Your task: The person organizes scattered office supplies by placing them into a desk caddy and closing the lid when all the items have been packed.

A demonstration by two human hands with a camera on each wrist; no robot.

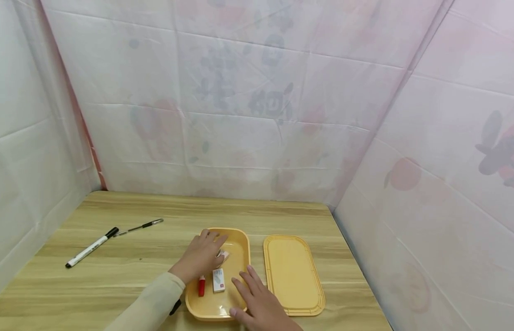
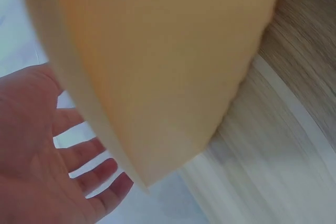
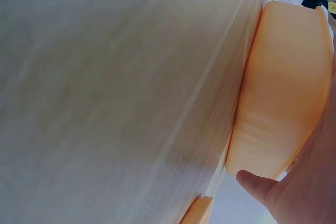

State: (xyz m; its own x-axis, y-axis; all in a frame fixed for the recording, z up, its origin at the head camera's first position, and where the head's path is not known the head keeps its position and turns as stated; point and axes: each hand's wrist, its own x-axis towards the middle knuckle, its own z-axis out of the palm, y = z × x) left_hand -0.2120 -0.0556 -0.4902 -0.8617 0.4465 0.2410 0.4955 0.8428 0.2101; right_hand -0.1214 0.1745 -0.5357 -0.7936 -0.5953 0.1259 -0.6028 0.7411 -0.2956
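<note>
A yellow plastic box (image 1: 235,250) stands uncovered on the table. My left hand (image 1: 201,255) reaches over its left side, fingers spread loosely above the far end. In the left wrist view those fingers show beyond the edge of the box wall (image 2: 157,77). Inside lie a small white block with printing (image 1: 218,280), a short red-capped item (image 1: 201,286) and a small pale item (image 1: 224,255), partly hidden by my left hand. At the right rim is my right hand (image 1: 261,301), its fingers extended and apart, thumb near the front end.
Right of the box lies a flat yellow lid (image 1: 293,276). A white marker with black ends (image 1: 92,247) and a slim pen (image 1: 138,227) rest at the left of the wood-grain table (image 1: 128,276). Pale printed sheets (image 1: 240,92) enclose the table at the back and sides.
</note>
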